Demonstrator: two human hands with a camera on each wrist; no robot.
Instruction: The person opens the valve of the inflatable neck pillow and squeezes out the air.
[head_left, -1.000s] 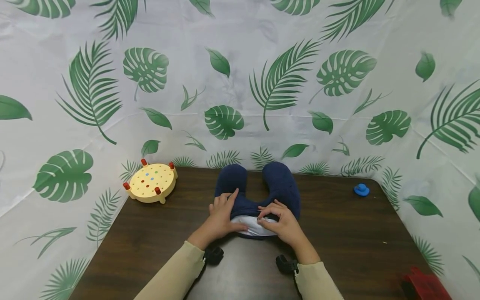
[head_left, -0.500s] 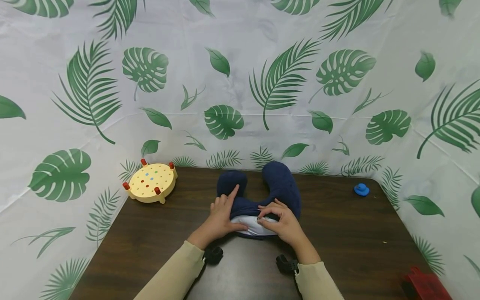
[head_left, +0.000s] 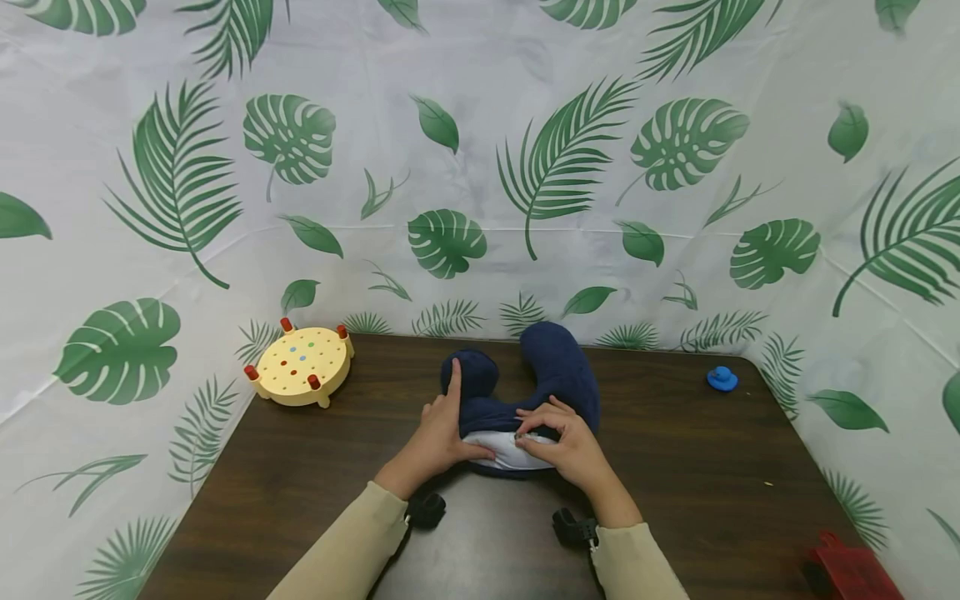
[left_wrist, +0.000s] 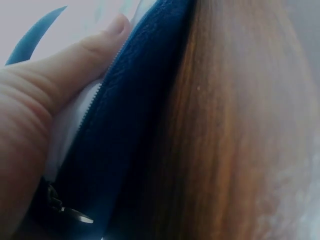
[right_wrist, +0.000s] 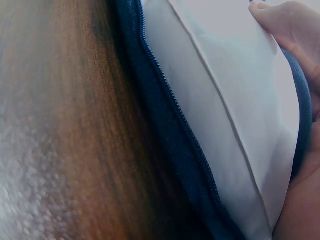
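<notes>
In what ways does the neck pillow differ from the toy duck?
The neck pillow is dark navy; the toy duck is brighter blue. The pillow is much larger than the duck. The left hand and right hand touch the pillow; neither touches the duck. Both things rest on the table.

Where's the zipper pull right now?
In the left wrist view, the zipper pull is at lower left, on the navy neck pillow, beside the left hand.
</notes>
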